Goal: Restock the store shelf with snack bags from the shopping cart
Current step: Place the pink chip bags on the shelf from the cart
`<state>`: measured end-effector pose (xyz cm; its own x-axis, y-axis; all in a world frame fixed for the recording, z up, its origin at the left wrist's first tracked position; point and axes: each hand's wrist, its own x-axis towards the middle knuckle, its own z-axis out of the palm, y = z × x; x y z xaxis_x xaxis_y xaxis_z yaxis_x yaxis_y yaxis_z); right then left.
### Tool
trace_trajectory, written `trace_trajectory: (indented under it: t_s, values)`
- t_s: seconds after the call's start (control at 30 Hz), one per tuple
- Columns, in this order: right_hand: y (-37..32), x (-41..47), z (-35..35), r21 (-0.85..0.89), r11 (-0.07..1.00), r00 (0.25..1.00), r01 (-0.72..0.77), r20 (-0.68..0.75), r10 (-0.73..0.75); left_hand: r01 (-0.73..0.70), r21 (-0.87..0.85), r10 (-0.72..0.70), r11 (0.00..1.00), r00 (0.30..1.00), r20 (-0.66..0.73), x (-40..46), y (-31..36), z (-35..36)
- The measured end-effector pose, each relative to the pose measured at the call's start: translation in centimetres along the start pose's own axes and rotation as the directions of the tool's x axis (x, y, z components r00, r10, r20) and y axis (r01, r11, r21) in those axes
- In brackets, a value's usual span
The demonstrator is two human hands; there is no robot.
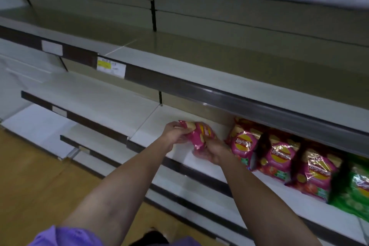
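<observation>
On the shelf below the price strip, at about six o'clock of centre in the head view, both hands hold a pink snack bag. The left hand grips its nine o'clock end, and the right hand curls under its five o'clock corner. To place it well, stand it upright, face out, just beside the row of pink bags at three o'clock, keeping the grip light so the chips inside stay whole.

- Four pink snack bags: one held in the middle, three in a row at right.
- One green snack bag, far right.
- Two hands: left hand, right hand.
- Two price tags.
</observation>
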<state>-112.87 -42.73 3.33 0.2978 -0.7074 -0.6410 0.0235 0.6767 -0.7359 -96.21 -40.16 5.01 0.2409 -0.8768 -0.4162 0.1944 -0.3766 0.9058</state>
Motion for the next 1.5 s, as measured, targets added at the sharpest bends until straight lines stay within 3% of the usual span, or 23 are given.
trace_trajectory:
  t_s: [0.07,0.13,0.27,0.4,0.47,0.57,0.63,0.7,0.8,0.9,1.03,1.13,1.23,1.3,1.43,1.5]
  values:
    - [-0.6,0.2,-0.5,-0.387,0.920,0.998,-0.058,-0.002,0.062,-0.030,0.071,0.035,0.997,0.997,-0.072,1.3,1.5,0.1]
    - [-1.2,0.4,-0.9,-0.625,0.781,0.996,-0.021,-0.080,-0.037,-0.055,0.149,0.069,0.987,0.994,-0.091,2.6,2.7,0.0]
    - [-2.6,2.6,-1.4,-0.744,0.661,0.939,0.094,-0.155,-0.308,-0.155,0.346,0.129,0.925,0.987,0.095,3.9,4.1,-0.7]
    - [-2.5,4.0,-0.6,-0.818,0.570,0.945,0.077,-0.122,-0.303,-0.241,0.454,0.106,0.858,0.947,0.304,5.4,4.3,-1.1]
    - [-2.4,4.2,0.4,-0.820,0.559,0.946,0.118,-0.079,-0.315,-0.284,0.461,0.122,0.841,0.929,0.351,6.5,4.2,-1.3]
    - [-1.4,5.2,1.1,-0.759,0.633,0.911,0.154,-0.140,-0.389,-0.269,0.460,0.147,0.846,0.948,0.283,8.3,3.6,-1.9]
    - [-0.5,6.0,1.1,-0.623,0.757,0.866,0.195,-0.253,-0.431,-0.208,0.478,0.159,0.853,0.977,0.141,9.2,3.1,-2.4]
    - [0.1,5.7,1.8,-0.389,0.878,0.844,0.279,-0.337,-0.418,-0.134,0.500,0.105,0.856,0.991,0.086,9.8,2.3,-3.0]
    - [0.4,3.7,3.5,-0.203,0.932,0.899,0.299,-0.267,-0.346,-0.065,0.457,-0.092,0.887,0.946,0.311,10.2,0.6,-3.8]
    - [1.8,2.8,4.5,-0.220,0.955,0.942,0.201,-0.225,-0.250,-0.128,0.506,-0.133,0.853,0.884,0.448,9.8,-0.7,-3.8]
    - [3.4,3.5,4.0,-0.254,0.951,0.872,0.174,-0.410,-0.269,-0.183,0.533,-0.109,0.826,0.876,0.469,10.0,-1.4,-2.6]
    - [3.1,5.2,2.6,-0.448,0.888,0.820,0.099,-0.469,-0.328,-0.205,0.560,-0.083,0.803,0.892,0.445,11.2,-2.3,-1.6]
    - [1.5,5.7,2.1,-0.521,0.851,0.779,0.068,-0.506,-0.372,-0.245,0.563,-0.034,0.789,0.898,0.438,12.3,-2.3,-0.3]
    - [0.1,5.5,1.9,-0.543,0.830,0.724,0.124,-0.522,-0.450,-0.274,0.545,0.015,0.792,0.901,0.433,13.4,-1.9,1.2]
    - [-2.1,6.4,0.2,-0.584,0.797,0.502,0.158,-0.647,-0.574,-0.325,0.429,0.152,0.843,0.909,0.389,14.7,-0.6,5.0]
    - [-2.3,6.7,-0.7,-0.592,0.793,0.490,0.141,-0.655,-0.576,-0.291,0.399,0.132,0.869,0.916,0.379,15.0,-0.9,6.5]
